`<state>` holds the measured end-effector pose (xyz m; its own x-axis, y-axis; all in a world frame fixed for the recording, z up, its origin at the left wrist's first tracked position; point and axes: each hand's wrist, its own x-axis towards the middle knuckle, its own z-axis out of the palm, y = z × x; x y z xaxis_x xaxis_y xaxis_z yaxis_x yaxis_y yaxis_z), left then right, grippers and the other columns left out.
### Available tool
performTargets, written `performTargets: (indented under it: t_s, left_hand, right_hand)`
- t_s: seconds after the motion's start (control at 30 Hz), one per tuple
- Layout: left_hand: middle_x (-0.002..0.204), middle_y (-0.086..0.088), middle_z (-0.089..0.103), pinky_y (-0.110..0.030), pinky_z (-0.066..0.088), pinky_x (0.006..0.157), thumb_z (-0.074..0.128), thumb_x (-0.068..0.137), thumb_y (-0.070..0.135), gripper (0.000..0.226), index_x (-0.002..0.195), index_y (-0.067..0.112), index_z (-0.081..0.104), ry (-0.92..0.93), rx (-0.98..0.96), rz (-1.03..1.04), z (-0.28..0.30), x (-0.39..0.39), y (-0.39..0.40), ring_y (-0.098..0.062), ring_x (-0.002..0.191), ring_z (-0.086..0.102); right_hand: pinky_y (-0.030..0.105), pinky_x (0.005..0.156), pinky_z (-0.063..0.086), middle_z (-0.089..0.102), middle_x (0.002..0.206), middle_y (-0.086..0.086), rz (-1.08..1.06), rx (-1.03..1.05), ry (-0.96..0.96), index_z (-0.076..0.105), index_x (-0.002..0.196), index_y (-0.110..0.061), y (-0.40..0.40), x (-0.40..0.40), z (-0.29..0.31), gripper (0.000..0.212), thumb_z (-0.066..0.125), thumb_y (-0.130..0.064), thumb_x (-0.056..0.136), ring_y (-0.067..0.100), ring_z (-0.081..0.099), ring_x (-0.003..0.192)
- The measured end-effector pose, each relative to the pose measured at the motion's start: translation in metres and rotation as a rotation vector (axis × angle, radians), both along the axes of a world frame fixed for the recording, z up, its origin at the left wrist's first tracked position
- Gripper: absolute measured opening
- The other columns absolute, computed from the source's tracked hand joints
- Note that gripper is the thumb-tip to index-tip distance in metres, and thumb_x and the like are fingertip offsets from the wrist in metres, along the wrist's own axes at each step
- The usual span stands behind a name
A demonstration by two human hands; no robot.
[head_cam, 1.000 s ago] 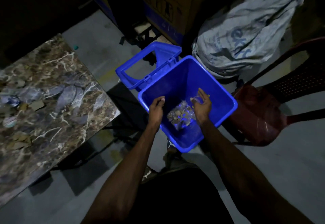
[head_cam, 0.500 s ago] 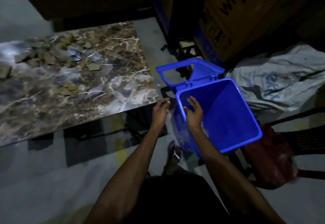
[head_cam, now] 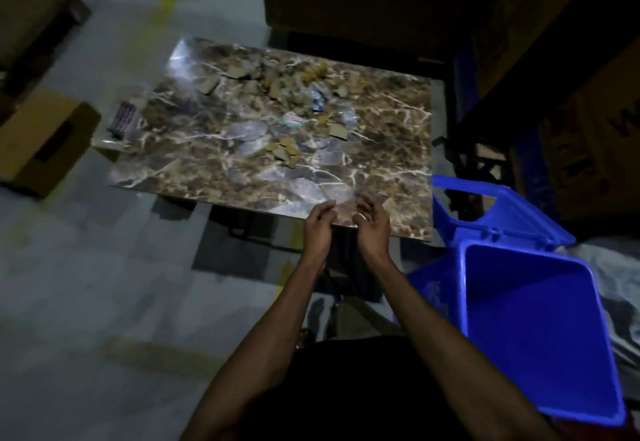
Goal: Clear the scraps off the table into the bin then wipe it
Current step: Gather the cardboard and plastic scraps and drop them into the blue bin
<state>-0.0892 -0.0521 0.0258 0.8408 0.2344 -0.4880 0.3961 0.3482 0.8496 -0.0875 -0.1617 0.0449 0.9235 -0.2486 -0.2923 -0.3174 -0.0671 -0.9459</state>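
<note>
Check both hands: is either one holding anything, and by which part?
Nothing is held. The left hand and right hand hang over the table's near edge, fingers loosely curled and empty.

Glossy marble-look table (head_cam: 381, 177) (plastic bin (head_cam: 540, 336))
</note>
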Motion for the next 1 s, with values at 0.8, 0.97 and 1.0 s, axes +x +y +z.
performTargets:
  t_s: [0.8,0.97,1.0]
  left_hand:
    - [0.064,-0.004,0.051,-0.023,0.028,0.044,0.058,0.092,-0.002,0.020,0.097,0.016,0.063,0.422,0.017,0.172,-0.043,0.161,0.181,-0.016,0.051,0.039]
    - [0.069,-0.003,0.052,-0.025,0.032,0.049,0.059,0.092,-0.003,0.021,0.107,0.013,0.058,0.421,0.023,0.044,-0.064,0.199,0.215,-0.014,0.053,0.043]
    - [0.068,-0.002,0.052,-0.024,0.034,0.049,0.059,0.092,-0.002,0.022,0.108,0.012,0.056,0.422,0.023,0.007,-0.065,0.210,0.222,-0.013,0.051,0.044]
  right_hand:
    - [0.034,0.062,0.047,0.066,0.093,0.013,0.075,-0.021,0.484,0.056,0.098,-0.024,0.158,0.206,-0.091,0.037,0.071,-0.006,0.070,0.026,0.061,0.075]
    - [0.028,0.079,0.055,0.063,0.104,-0.001,0.153,0.103,0.462,0.053,0.123,-0.025,0.180,0.239,-0.076,0.043,0.066,-0.001,0.090,0.014,0.064,0.086]
    - [0.030,0.079,0.056,0.063,0.106,-0.001,0.110,0.134,0.450,0.054,0.126,-0.023,0.183,0.246,-0.074,0.045,0.065,0.002,0.090,0.017,0.065,0.089]
